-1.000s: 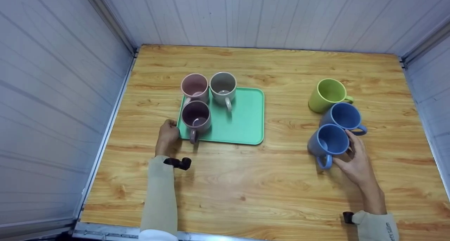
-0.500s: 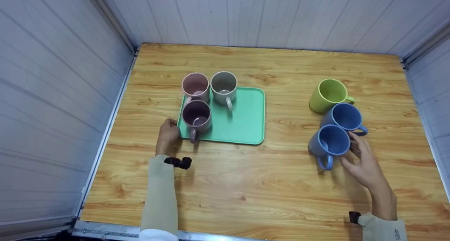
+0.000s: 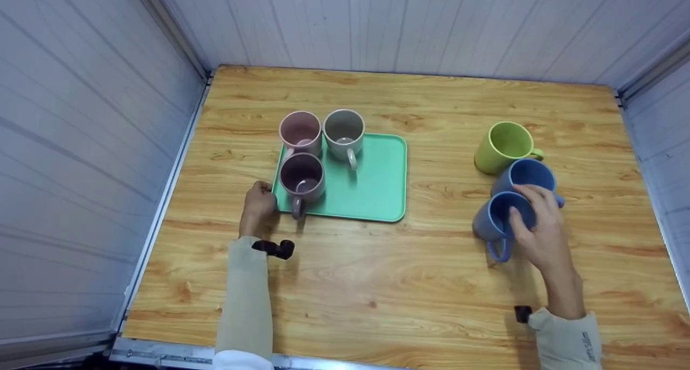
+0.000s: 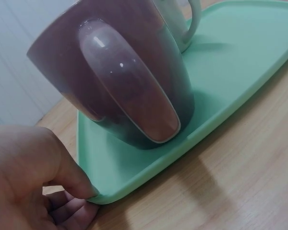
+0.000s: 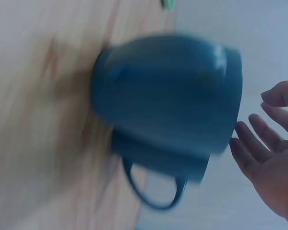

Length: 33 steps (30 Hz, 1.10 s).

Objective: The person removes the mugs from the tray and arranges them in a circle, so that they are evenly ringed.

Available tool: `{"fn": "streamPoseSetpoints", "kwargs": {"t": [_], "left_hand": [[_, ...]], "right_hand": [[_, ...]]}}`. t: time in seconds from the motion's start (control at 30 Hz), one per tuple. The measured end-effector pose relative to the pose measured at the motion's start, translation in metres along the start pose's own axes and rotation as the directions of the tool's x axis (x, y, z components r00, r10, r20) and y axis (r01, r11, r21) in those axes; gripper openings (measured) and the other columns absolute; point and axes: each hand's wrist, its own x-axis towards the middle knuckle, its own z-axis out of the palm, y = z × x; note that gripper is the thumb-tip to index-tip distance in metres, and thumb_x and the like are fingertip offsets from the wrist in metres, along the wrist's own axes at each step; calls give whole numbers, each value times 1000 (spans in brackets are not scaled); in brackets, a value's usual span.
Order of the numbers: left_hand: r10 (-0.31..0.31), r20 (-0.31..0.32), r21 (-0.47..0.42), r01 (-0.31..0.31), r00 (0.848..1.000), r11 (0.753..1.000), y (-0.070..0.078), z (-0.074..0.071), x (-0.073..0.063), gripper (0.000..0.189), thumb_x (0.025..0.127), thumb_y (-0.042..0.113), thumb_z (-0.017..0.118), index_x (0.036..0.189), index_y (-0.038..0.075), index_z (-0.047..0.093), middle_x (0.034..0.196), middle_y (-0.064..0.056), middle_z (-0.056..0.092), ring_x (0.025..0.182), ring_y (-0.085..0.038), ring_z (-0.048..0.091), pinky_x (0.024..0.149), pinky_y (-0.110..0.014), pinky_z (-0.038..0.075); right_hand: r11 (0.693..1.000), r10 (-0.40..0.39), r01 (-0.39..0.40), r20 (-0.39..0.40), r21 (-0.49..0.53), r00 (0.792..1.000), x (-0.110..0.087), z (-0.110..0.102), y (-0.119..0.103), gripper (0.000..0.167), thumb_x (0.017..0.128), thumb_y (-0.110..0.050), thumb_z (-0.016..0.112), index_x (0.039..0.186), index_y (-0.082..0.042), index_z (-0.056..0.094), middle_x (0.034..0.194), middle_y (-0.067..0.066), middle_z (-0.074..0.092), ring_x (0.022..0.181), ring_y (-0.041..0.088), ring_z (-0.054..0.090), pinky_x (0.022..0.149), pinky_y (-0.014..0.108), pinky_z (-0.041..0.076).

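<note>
At the near-left corner of a green tray (image 3: 372, 189), my left hand (image 3: 260, 201) pinches the rim, thumb over it and fingers curled below. A dark purple mug (image 3: 303, 182) stands on that corner, its handle toward me. Behind it on the tray are a pink mug (image 3: 300, 132) and a grey mug (image 3: 344, 135). Over on the right, my right hand (image 3: 542, 230) hovers at the mouth of the nearer blue mug (image 3: 488, 221), fingers spread and relaxed. In the right wrist view its fingertips are just above that mug's rim. A second blue mug (image 5: 158, 155) stands right behind it.
A yellow-green mug (image 3: 498, 149) stands behind the blue mugs, close against the farther one. White panel walls (image 3: 377, 25) enclose the wooden table (image 3: 372, 305) at the back and both sides.
My right hand has left the near blue mug's right side and risen over its rim, moving left and up. The left hand, tray and mugs stay in place.
</note>
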Motion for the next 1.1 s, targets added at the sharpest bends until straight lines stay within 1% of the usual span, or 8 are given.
{"fn": "streamPoseSetpoints", "kwargs": {"t": [0.17, 0.27, 0.37, 0.5, 0.6, 0.8, 0.9, 1.1], "left_hand": [[16, 2, -12, -16, 1000, 1000, 0, -1, -2, 39, 92, 4, 29, 128, 0, 43, 119, -16, 47, 107, -26, 45, 91, -35, 39], [11, 10, -50, -11, 1000, 999, -1, 0, -1, 38, 92, 3, 28, 127, 0, 43, 117, -15, 46, 106, -26, 44, 90, -34, 38], [8, 3, -65, -8, 1000, 998, -1, 1, 0, 37, 92, 3, 28, 126, 0, 43, 113, -13, 46, 104, -25, 44, 87, -32, 37], [9, -10, -33, -10, 1000, 999, -1, 0, 1, 38, 92, 4, 29, 126, 0, 44, 115, -14, 48, 105, -25, 45, 90, -34, 38], [11, -13, -21, -11, 1000, 1000, -1, 0, 1, 38, 91, 4, 29, 126, -1, 44, 119, -16, 48, 108, -26, 46, 93, -36, 39], [14, -15, -24, -14, 1000, 1000, -2, 0, 2, 39, 91, 5, 30, 126, -1, 45, 120, -17, 49, 109, -27, 46, 97, -38, 38], [6, -12, -31, -6, 1000, 999, -3, 1, 2, 38, 92, 6, 31, 126, 0, 45, 120, -17, 49, 110, -27, 46, 98, -38, 38], [-7, -27, -86, 5, 1000, 996, -3, 1, 3, 38, 89, 4, 33, 124, -1, 47, 115, -13, 48, 106, -25, 46, 91, -34, 38]], "right_hand": [[997, -52, 51, 8, 66, 999, 17, 30, -22, 49, 79, 13, 62, 126, 2, 56, 118, 22, 55, 110, 28, 51, 98, 17, 34], [992, -74, 69, 45, 105, 996, 25, 49, -32, 51, 79, 12, 64, 128, 3, 54, 118, 20, 56, 107, 30, 52, 96, 17, 37], [988, -78, 65, 93, 142, 993, 32, 67, -35, 51, 83, 5, 66, 131, 0, 52, 122, 16, 56, 112, 26, 53, 98, 22, 40], [977, -43, 12, 140, 214, 989, 40, 90, -41, 51, 84, 3, 66, 132, 2, 49, 124, 18, 54, 115, 28, 54, 99, 36, 42], [951, 13, -65, 174, 301, 985, 46, 105, -47, 54, 84, 6, 65, 134, 6, 45, 127, 24, 50, 116, 36, 52, 100, 47, 41], [892, 115, -210, 248, 400, 962, 61, 121, -65, 57, 86, 4, 64, 137, 9, 39, 130, 29, 45, 118, 44, 48, 102, 53, 38], [880, 124, -234, 275, 412, 953, 67, 130, -66, 58, 87, 1, 64, 138, 8, 38, 131, 29, 43, 119, 44, 47, 102, 53, 37], [872, 97, -227, 300, 434, 949, 75, 154, -66, 62, 88, -1, 64, 140, 10, 33, 131, 29, 42, 119, 45, 47, 102, 55, 36]]}}
